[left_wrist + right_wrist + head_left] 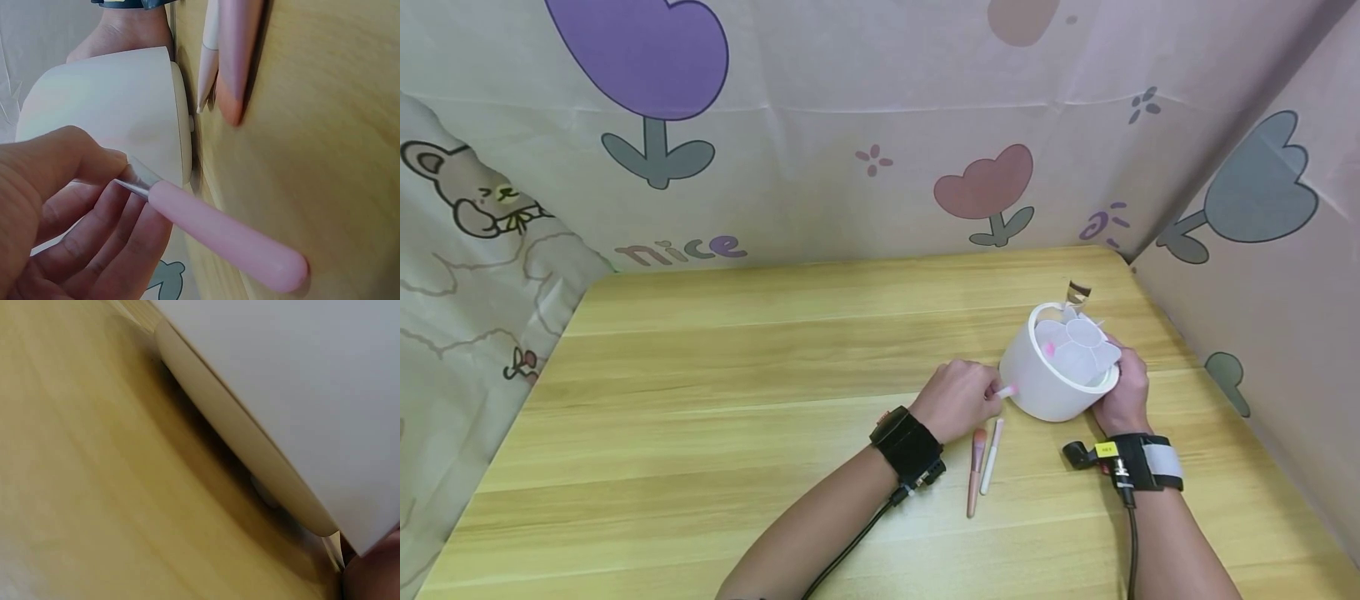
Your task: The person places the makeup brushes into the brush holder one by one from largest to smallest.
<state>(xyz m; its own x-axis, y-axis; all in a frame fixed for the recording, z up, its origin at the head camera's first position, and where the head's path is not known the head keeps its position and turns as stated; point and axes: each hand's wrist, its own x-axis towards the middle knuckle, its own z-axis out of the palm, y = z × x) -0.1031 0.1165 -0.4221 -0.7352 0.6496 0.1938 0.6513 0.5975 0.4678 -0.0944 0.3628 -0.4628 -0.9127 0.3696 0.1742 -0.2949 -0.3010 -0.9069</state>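
My left hand (958, 398) pinches a small makeup brush (225, 234) near its silver ferrule; the brush has a pink handle, and the fingers hide its bristles. Right beside that hand stands a white round brush holder (1048, 387), tilted a little, with a translucent flower-shaped insert (1082, 333) in its top. My right hand (1126, 392) grips the holder's right side; part of it is hidden behind the wall. In the right wrist view, the holder's base (231, 425) appears tipped over the table.
Two more brushes lie on the wooden table (700, 400) near the left wrist: a pink one (974, 479) and a white one (992, 458). A small brown-and-white piece (1078, 292) sticks up behind the holder. Printed cloth (820, 192) hangs along the table's back and sides.
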